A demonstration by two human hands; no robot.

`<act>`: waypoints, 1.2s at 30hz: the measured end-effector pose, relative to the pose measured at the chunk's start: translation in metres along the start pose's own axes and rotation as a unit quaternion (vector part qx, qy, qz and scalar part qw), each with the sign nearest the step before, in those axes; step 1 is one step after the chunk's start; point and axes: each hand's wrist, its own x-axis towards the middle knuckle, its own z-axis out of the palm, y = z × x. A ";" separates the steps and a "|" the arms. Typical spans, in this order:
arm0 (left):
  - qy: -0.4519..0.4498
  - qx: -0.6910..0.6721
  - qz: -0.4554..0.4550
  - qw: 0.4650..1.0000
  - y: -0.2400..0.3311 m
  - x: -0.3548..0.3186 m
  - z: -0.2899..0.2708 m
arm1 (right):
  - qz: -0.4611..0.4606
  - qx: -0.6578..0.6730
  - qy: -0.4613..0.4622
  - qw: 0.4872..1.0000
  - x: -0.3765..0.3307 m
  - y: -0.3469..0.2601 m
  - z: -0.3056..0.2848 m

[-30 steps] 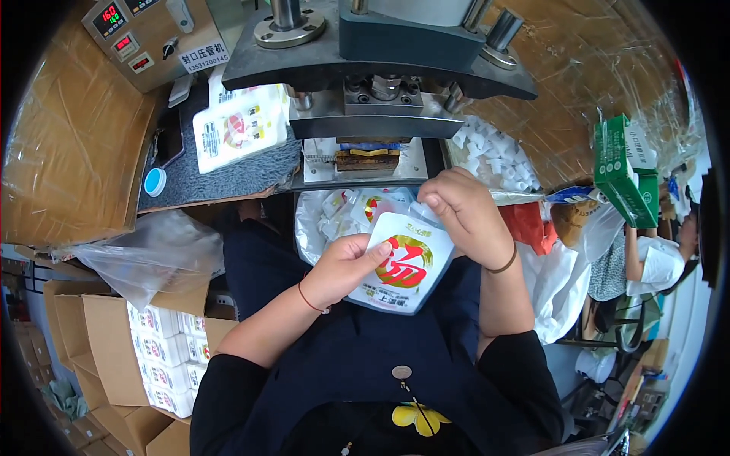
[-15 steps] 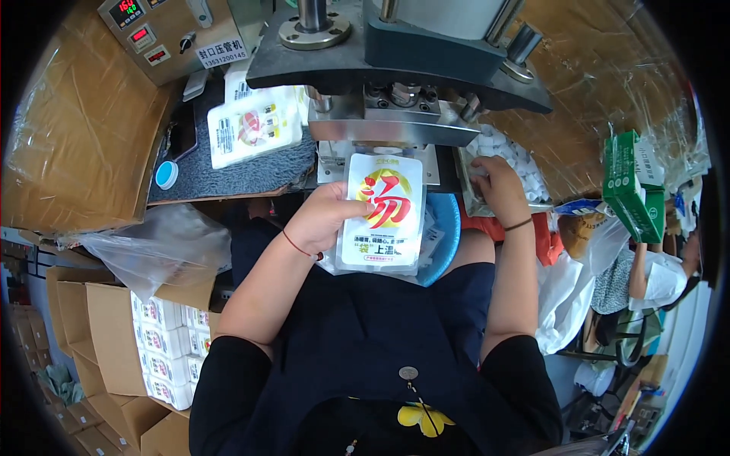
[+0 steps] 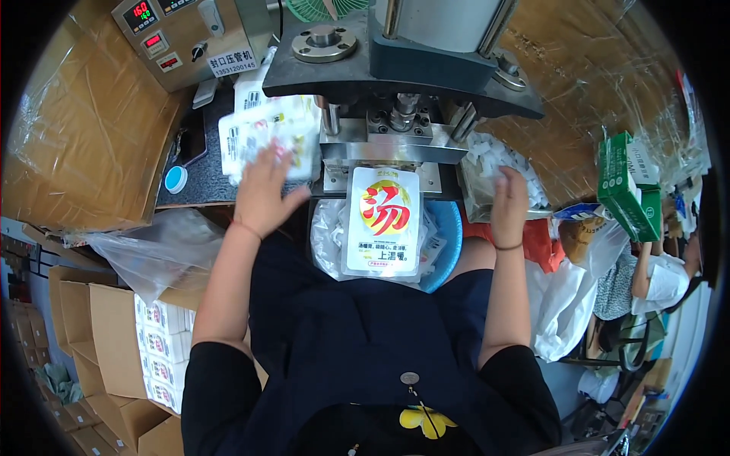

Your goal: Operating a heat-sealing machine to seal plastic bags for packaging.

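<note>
A white pouch (image 3: 382, 228) with a red character on a yellow-green disc hangs at the front of the metal press (image 3: 395, 140), untouched by either hand. Its lower end is in front of a blue basin (image 3: 451, 251) holding more pouches. My left hand (image 3: 266, 190), fingers spread and slightly blurred, is over the near edge of a stack of flat pouches (image 3: 300, 140). At the tray (image 3: 477, 199) of small white plastic pieces (image 3: 487, 156) is my right hand (image 3: 509, 209). Its fingers are drawn together, and whatever they hold is too small to make out.
A control box (image 3: 179, 45) stands at the back left, near a phone (image 3: 194, 140) and a blue-white round cap (image 3: 176, 179). Left of my lap, an open carton (image 3: 114, 334) holds packed pouches. A green box (image 3: 627, 186) is at right, with another person beyond.
My left hand has let go of the pouch and moved left to the stack. My right hand has drawn slightly back and turned upward at the tray. The view has shifted a little.
</note>
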 end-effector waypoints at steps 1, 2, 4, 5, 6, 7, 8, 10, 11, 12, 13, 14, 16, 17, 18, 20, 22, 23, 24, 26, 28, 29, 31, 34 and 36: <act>0.028 0.002 0.055 0.998 0.006 -0.014 0.003 | 0.040 0.088 0.085 0.992 -0.006 -0.007 -0.004; 0.052 -0.083 0.024 0.995 0.013 -0.027 0.004 | 0.060 0.134 0.068 0.987 -0.011 -0.016 -0.011; 0.148 -0.137 -0.018 0.979 0.029 -0.044 0.003 | 0.048 0.126 0.034 0.990 -0.018 -0.036 -0.015; 0.111 -0.414 -0.105 0.897 0.039 -0.049 0.001 | 0.033 0.116 0.009 0.993 -0.021 -0.048 -0.015; 0.076 -0.662 -0.179 0.724 0.049 -0.050 -0.002 | 0.006 0.115 -0.067 0.991 -0.024 -0.060 -0.013; 0.042 -0.669 -0.205 0.713 0.062 -0.052 -0.004 | -0.046 0.138 -0.137 0.980 -0.024 -0.073 -0.007; -0.017 -0.629 -0.175 0.758 0.070 -0.052 -0.009 | -0.092 0.155 -0.210 0.961 -0.022 -0.085 -0.001; -0.059 -0.569 -0.142 0.808 0.095 -0.051 -0.014 | -0.090 0.181 -0.235 0.951 -0.019 -0.106 0.000; -0.082 -0.507 -0.107 0.851 0.105 -0.049 -0.016 | -0.085 0.205 -0.256 0.941 -0.016 -0.116 0.000; -0.095 -0.530 -0.108 0.836 0.116 -0.049 -0.018 | -0.073 0.271 -0.188 0.941 -0.013 -0.125 0.002; -0.103 -0.558 -0.093 0.818 0.125 -0.048 -0.018 | -0.047 0.287 -0.180 0.940 -0.009 -0.131 0.001; -0.138 -0.572 -0.105 0.802 0.133 -0.047 -0.019 | -0.019 0.302 -0.165 0.939 -0.005 -0.136 -0.002; -0.175 -0.618 -0.101 0.759 0.144 -0.047 -0.018 | -0.077 0.258 -0.191 0.944 0.007 -0.138 -0.006; -0.219 -0.646 -0.110 0.724 0.147 -0.048 -0.018 | -0.127 0.188 -0.219 0.949 0.011 -0.137 -0.010; -0.220 -0.700 -0.119 0.669 0.151 -0.049 -0.016 | -0.173 0.108 -0.245 0.948 0.014 -0.134 -0.013; -0.291 -0.769 -0.126 0.555 0.157 -0.053 -0.011 | -0.181 0.105 -0.282 0.936 0.017 -0.124 -0.018; -0.302 -0.772 -0.149 0.539 0.163 -0.056 -0.006 | -0.157 0.177 -0.358 0.903 0.015 -0.111 -0.021; -0.301 -0.801 -0.116 0.505 0.165 -0.055 -0.003 | -0.157 0.173 -0.354 0.905 0.016 -0.102 -0.021; -0.315 -0.819 -0.103 0.469 0.165 -0.053 -0.001 | -0.134 0.122 -0.293 0.939 0.017 -0.093 -0.019; -0.310 -0.805 -0.144 0.485 0.161 -0.042 0.002 | -0.089 -0.004 -0.173 0.981 0.025 -0.068 -0.022; -0.305 -0.803 -0.188 0.477 0.152 -0.027 0.003 | -0.035 -0.207 -0.158 0.965 0.037 -0.040 -0.020; -0.271 -0.811 -0.207 0.475 0.145 -0.017 0.003 | -0.067 -0.186 -0.157 0.968 0.036 -0.030 -0.016; -0.269 -0.825 -0.200 0.455 0.130 0.002 0.007 | -0.004 -0.252 -0.224 0.941 0.034 -0.012 -0.008; -0.237 -0.844 -0.193 0.441 0.126 0.012 0.017 | -0.022 -0.225 -0.214 0.950 0.028 0.002 0.002; -0.258 -0.834 -0.216 0.438 0.125 0.013 0.018 | -0.012 -0.223 -0.211 0.952 0.025 0.004 0.005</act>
